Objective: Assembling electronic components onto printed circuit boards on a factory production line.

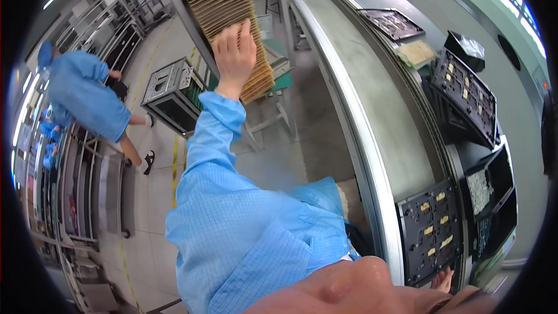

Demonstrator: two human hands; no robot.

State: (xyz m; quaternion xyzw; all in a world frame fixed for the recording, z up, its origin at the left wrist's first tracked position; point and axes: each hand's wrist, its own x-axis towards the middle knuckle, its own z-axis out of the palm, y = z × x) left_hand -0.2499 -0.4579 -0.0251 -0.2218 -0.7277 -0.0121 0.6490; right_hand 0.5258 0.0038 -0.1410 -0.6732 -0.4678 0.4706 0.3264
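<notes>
My left hand [235, 52] reaches up to a tall rack packed with brown boards [224, 3]. Its fingers are stretched and a little apart against the board edges; the thumb is hidden, and I see no board pulled out in it. At the lower right, part of my right hand [443, 280] shows at the near edge of a black fixture tray [433, 232]. Its fingers are loosely bent and apart, next to the tray's corner, with nothing visible in them. Several small yellowish pieces sit in the tray, which lies on the conveyor's right side.
A metal-railed conveyor [378, 139] runs along my right. Beyond it stand stacked black trays [465, 96], another fixture tray [392, 23] and a black bin [491, 183] of small clear parts. A board magazine [168, 90] stands left of the rack. A co-worker [87, 93] in blue is farther left.
</notes>
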